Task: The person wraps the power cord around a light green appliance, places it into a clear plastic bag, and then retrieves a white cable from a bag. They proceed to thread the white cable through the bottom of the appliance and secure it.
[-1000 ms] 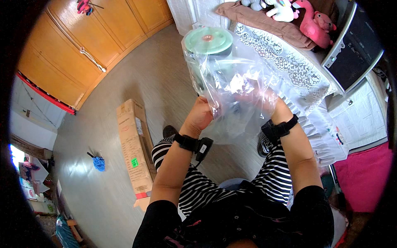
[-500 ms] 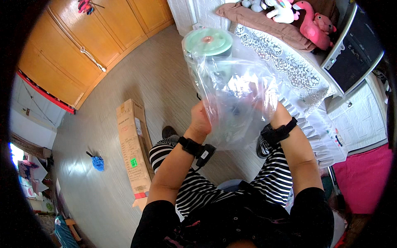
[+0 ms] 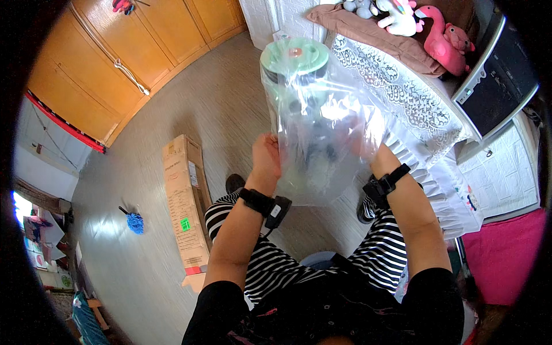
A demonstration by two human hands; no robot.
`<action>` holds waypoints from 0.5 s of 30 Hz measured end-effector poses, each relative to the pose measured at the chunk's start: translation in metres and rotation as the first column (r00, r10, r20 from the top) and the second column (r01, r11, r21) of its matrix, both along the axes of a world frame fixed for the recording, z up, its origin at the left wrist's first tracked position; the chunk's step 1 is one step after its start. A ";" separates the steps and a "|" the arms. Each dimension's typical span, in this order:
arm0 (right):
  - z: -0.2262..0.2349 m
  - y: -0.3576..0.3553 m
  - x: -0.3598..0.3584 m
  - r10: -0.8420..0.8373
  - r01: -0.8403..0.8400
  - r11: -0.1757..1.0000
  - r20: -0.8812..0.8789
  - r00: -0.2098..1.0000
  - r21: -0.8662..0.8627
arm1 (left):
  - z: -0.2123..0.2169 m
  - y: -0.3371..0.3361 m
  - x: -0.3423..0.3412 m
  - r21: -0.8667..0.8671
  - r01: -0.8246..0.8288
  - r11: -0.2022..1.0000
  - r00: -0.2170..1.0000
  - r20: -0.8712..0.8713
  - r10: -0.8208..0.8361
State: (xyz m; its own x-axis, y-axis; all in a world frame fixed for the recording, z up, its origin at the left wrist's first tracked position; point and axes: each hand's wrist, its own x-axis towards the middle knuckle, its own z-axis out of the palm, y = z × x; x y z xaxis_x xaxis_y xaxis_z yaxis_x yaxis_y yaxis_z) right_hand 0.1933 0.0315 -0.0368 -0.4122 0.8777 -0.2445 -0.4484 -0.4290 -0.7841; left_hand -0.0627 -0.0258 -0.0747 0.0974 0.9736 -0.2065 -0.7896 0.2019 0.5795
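A large clear plastic bag (image 3: 310, 167) spreads between my hands in front of my knees. A pale green round part (image 3: 295, 56), dark beneath its rim, shows at its far end; the film overlaps it, and its kind is unclear. Dark shapes show dimly through the film. My left hand (image 3: 267, 156) is closed on the bag's left edge. On the right side my right hand (image 3: 365, 141) grips the bag, its fingers largely veiled by shiny film.
Left of my legs lies a long cardboard box (image 3: 185, 201), with a blue duster (image 3: 134, 223) farther left. A lace-covered bed (image 3: 397, 86) with stuffed toys (image 3: 443, 40) stands at the right, beside a computer tower (image 3: 497, 75). Wooden cupboards (image 3: 126, 57) line the far left.
My left hand has shifted slightly left and up, and the bag looks more stretched out between my hands. The green round part appears slightly farther right.
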 end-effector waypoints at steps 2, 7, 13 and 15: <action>-0.005 0.009 0.000 -0.097 0.100 0.995 -0.190 0.977 0.010 | 0.026 0.009 0.002 -0.114 -0.044 0.993 0.997 -0.063 0.037; -0.049 0.038 0.009 -0.099 -0.051 0.828 0.236 0.967 0.558 | 0.038 0.043 -0.004 -0.141 -0.029 0.990 0.994 -0.111 0.013; -0.037 0.047 -0.005 -0.145 -0.108 0.809 0.374 0.916 0.578 | 0.004 0.067 -0.011 0.288 -0.151 0.946 0.761 -0.577 0.297; -0.039 0.046 -0.006 -0.146 -0.117 0.821 0.404 0.903 0.559 | -0.014 0.077 -0.017 0.135 -0.213 0.968 0.633 -0.736 0.242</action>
State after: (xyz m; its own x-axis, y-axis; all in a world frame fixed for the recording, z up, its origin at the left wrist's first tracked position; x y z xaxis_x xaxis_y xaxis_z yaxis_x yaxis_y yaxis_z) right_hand 0.1870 0.0778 -0.0758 -0.3745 0.9155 0.1469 -0.0309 0.1460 -0.9888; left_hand -0.0797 0.0515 -0.0884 -0.2994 0.9510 -0.0768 -0.1110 0.0452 0.9928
